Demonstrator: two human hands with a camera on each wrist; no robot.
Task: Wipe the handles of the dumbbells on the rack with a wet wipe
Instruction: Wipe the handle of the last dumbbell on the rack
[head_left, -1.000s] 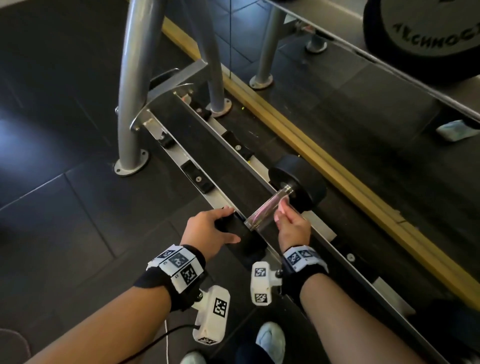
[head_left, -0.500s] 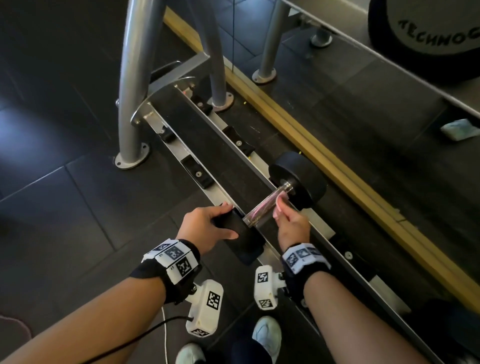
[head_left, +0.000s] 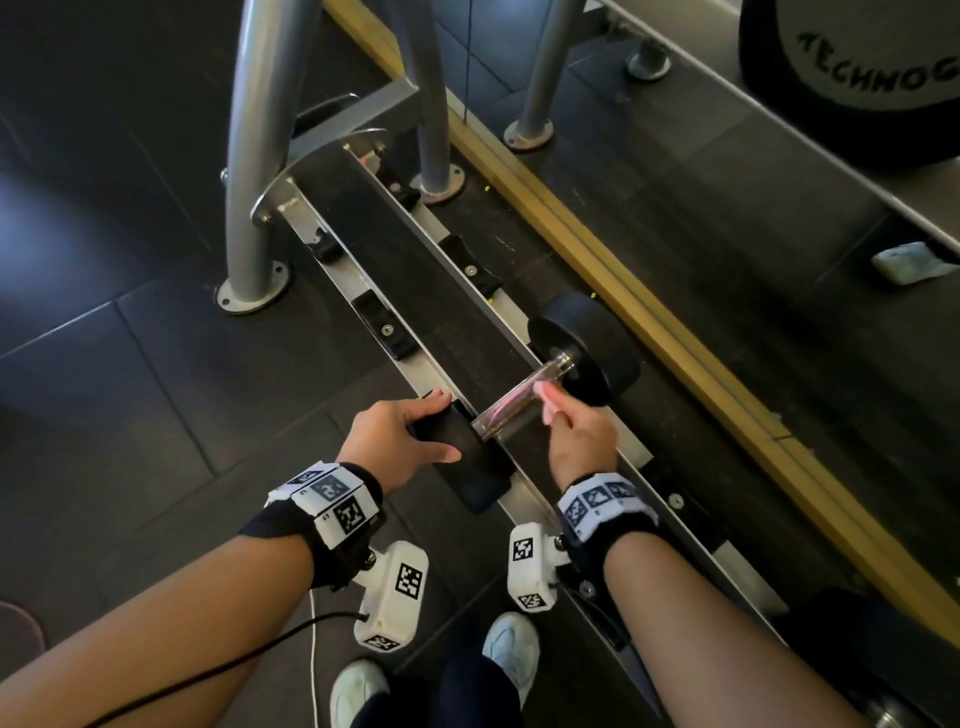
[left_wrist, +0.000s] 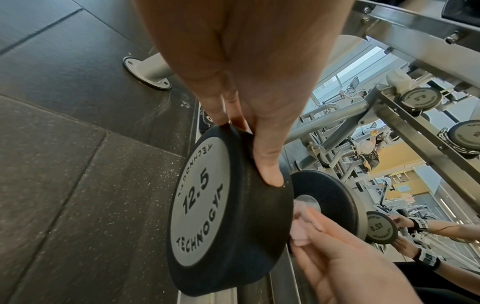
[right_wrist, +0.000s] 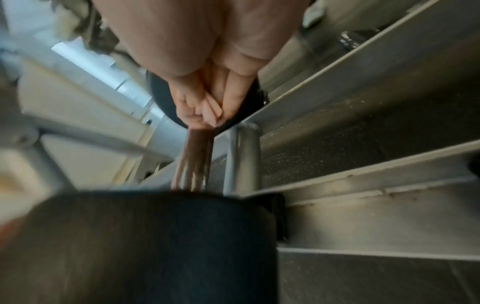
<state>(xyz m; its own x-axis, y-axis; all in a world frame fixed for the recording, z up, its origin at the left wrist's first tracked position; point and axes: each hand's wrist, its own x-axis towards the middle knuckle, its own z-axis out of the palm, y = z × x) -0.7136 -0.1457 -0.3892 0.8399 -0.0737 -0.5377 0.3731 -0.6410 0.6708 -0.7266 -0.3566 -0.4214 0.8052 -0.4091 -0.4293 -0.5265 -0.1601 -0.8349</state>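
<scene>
A black dumbbell marked 12.5 (left_wrist: 207, 205) lies across the lower rack rails (head_left: 415, 358). Its chrome handle (head_left: 511, 408) runs between the near head (head_left: 472, 467) and the far head (head_left: 592, 343). My left hand (head_left: 410, 434) grips the near head, thumb (left_wrist: 270, 164) on its rim. My right hand (head_left: 579, 439) pinches a pink wet wipe (head_left: 544, 397) against the handle, just short of the far head. The wipe (left_wrist: 303, 226) shows beside the handle's end in the left wrist view. The right wrist view is blurred, with fingers (right_wrist: 205, 107) above the handle (right_wrist: 194, 158).
Empty black saddles (head_left: 384, 327) line the rails to the left. Grey uprights (head_left: 254, 156) are bolted to the dark floor. A yellow strip (head_left: 623, 291) edges the mirror behind. A large dumbbell (head_left: 857, 78) sits upper right, another (head_left: 857, 649) lower right. My shoes (head_left: 511, 649) are below.
My right hand with the wipe has slid a little along the handle away from the far head. The left hand keeps its hold on the near head.
</scene>
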